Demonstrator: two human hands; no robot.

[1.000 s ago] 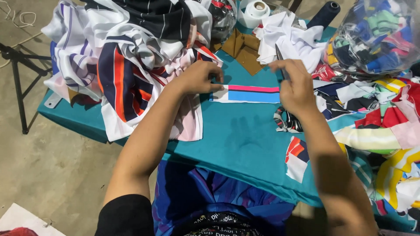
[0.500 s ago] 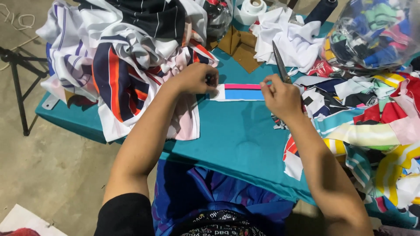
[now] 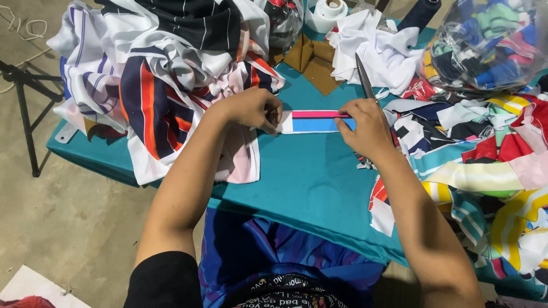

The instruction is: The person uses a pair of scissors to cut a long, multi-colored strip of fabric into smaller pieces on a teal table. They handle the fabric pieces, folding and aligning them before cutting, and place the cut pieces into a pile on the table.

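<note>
Fingers of the left hand (image 3: 251,108) curl down, pinning one end of a pink, white and blue fabric strip (image 3: 315,121) flat near the far edge of the teal table (image 3: 297,177). Right hand (image 3: 365,128) presses the other end and seems to grip scissors (image 3: 365,77), blades pointing away.

A narrow fabric strip (image 3: 315,121), banded pink above, blue below and white at its left end, lay flat and stretched crosswise on the teal tabletop, pinned at either end by fingers, while a pair of scissors (image 3: 365,77) stood blades-up, closed, at its right end.
</note>
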